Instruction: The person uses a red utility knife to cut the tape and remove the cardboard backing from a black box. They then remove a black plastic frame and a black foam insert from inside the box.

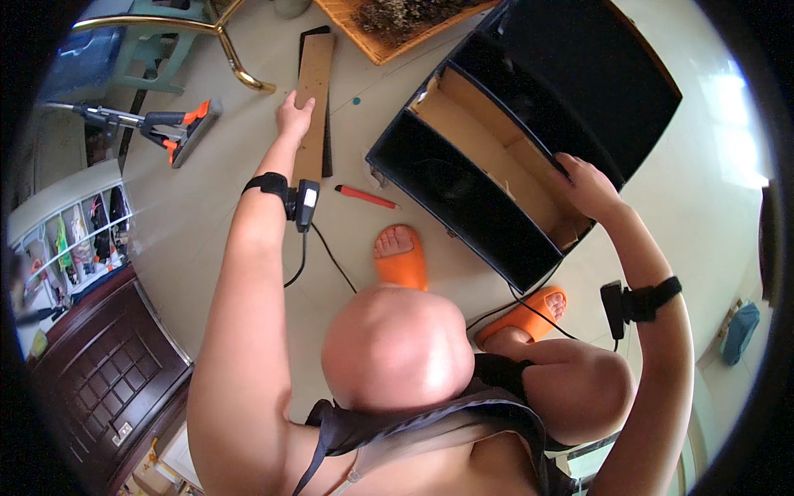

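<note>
A large black box (616,91) rests on the floor at the right, its open compartment (496,153) showing bare brown board inside. My right hand (589,188) is closed over the rim of this compartment at its right end, the fingertips partly hidden behind the edge. To the left, my left hand (296,114) is at the side of a long brown board (314,74), thumb and forefinger apart. Under that board a black strip (327,153) shows along one side. A slim red tool with a dark tip (368,197) lies on the floor between board and box.
An orange woven tray (376,54) of dried plants stands at the far side, near a gold metal frame (223,33). A grey-orange floor squeegee (178,132) lies at the left. My feet in orange slippers (401,260) are close to the box. Black cables (331,260) hang from my wrist straps.
</note>
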Tool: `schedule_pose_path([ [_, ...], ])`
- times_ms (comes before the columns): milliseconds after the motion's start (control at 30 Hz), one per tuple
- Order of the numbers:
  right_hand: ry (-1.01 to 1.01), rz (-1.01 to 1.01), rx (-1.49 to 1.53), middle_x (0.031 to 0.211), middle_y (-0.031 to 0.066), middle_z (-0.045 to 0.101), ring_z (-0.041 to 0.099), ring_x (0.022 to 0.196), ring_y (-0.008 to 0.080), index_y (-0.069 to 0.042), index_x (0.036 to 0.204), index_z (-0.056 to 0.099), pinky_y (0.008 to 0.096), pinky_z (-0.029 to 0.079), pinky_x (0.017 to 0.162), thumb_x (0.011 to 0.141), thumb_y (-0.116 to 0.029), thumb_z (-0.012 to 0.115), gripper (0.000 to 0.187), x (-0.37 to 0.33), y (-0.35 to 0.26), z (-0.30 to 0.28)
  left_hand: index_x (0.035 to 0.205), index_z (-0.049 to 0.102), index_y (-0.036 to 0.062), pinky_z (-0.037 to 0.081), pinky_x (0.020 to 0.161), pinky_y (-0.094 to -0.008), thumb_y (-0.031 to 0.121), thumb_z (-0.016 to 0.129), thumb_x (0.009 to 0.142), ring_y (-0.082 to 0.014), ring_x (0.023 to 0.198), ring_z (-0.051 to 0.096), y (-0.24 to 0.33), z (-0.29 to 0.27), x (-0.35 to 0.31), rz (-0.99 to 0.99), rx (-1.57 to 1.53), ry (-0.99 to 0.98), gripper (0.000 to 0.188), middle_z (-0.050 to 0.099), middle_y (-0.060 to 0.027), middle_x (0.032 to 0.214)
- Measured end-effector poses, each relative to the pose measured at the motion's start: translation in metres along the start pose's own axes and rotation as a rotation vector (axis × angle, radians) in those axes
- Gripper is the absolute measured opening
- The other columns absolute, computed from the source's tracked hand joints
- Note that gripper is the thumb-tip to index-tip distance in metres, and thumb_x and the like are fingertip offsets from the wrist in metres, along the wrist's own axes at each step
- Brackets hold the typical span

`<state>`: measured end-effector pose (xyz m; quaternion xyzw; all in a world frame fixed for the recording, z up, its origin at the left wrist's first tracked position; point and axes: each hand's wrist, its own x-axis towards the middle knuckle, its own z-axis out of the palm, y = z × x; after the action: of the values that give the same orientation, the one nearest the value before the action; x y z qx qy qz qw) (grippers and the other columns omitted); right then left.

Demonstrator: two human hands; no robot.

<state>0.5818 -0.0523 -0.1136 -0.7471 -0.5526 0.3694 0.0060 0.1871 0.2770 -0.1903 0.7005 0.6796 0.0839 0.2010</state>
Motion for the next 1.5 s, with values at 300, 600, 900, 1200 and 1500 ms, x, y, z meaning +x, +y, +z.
schedule_pose_path([
  [300, 0.180, -0.119, 0.062, 0.108, 0.0153, 0.055, 0.054, 0.099, 0.0314, -0.005, 0.112, 0.051, 0.0395, 0.044, 0.084, 0.088, -0.029, 0.044, 0.034, 0.015, -0.003, 0.005, 0.109, 0.055, 0.0096, 0.040, 0.090, -0.0376, 0.025, 0.060, 0.080, -0.0273, 0.105, 0.050, 0.169, -0.013, -0.110, 1.235, -0.095, -0.234, 0.033, 0.053, -0.0098, 0.114],
  [600, -0.107, -0.197, -0.091, 0.100, 0.0173, 0.059, 0.058, 0.093, 0.0311, -0.003, 0.101, 0.057, 0.0385, 0.048, 0.078, 0.076, -0.049, 0.057, 0.052, -0.024, -0.014, 0.043, 0.088, 0.062, 0.0049, 0.049, 0.071, -0.0367, 0.047, 0.062, 0.072, -0.0277, 0.081, 0.061, 0.221, 0.071, -0.172, 1.538, 0.491, -0.987, 0.045, 0.062, -0.0115, 0.079],
  [900, -0.227, -0.104, 0.177, 0.078, 0.0212, 0.062, 0.060, 0.077, 0.0363, 0.001, 0.080, 0.063, 0.0429, 0.048, 0.073, 0.084, -0.032, 0.051, 0.035, -0.009, -0.001, 0.084, 0.077, 0.065, 0.0065, 0.049, 0.068, -0.0392, 0.027, 0.064, 0.071, -0.0302, 0.073, 0.061, 0.227, 0.095, -0.166, 1.463, 0.610, -1.024, 0.022, 0.063, -0.0137, 0.073],
  [1200, -0.310, -0.129, 0.258, 0.080, 0.0227, 0.061, 0.059, 0.078, 0.0370, 0.002, 0.081, 0.063, 0.0422, 0.048, 0.074, 0.083, -0.028, 0.053, 0.032, 0.004, 0.012, 0.069, 0.076, 0.066, 0.0072, 0.048, 0.067, -0.0418, 0.025, 0.063, 0.072, -0.0329, 0.073, 0.060, 0.248, 0.099, -0.160, 1.359, 0.654, -1.176, 0.018, 0.062, -0.0159, 0.073],
  [1500, -0.289, -0.178, 0.291, 0.080, 0.0230, 0.061, 0.060, 0.079, 0.0370, 0.002, 0.082, 0.063, 0.0421, 0.047, 0.076, 0.082, -0.031, 0.056, 0.034, 0.007, 0.019, 0.071, 0.076, 0.066, 0.0066, 0.047, 0.067, -0.0423, 0.033, 0.064, 0.073, -0.0335, 0.074, 0.060, 0.251, 0.098, -0.160, 1.308, 0.626, -1.172, 0.027, 0.062, -0.0162, 0.072],
])
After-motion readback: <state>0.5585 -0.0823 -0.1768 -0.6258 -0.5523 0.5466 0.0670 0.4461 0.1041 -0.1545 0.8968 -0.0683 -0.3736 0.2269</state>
